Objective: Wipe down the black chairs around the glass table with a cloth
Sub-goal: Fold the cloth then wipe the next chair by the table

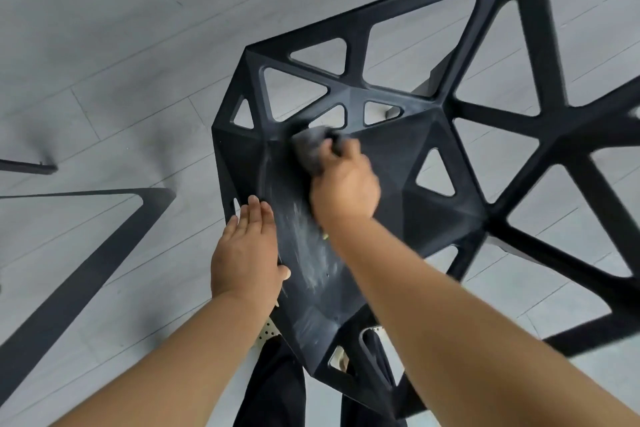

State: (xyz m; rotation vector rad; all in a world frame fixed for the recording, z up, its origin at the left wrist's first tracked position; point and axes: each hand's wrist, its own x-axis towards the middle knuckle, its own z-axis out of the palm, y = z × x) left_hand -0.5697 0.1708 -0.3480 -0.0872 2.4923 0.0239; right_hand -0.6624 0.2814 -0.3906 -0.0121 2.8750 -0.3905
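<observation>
A cloth (311, 152), smeared by blur, shows only in part beyond the fingers of the equally blurred right hand (343, 189). The black chair (391, 166) runs off the far and right edges, and a black V-shaped frame (86, 276) is cut off at left.

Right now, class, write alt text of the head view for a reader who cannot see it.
A right hand grips a dark cloth on a black lattice chair; the left hand rests flat on its streaked seat edge.
</observation>
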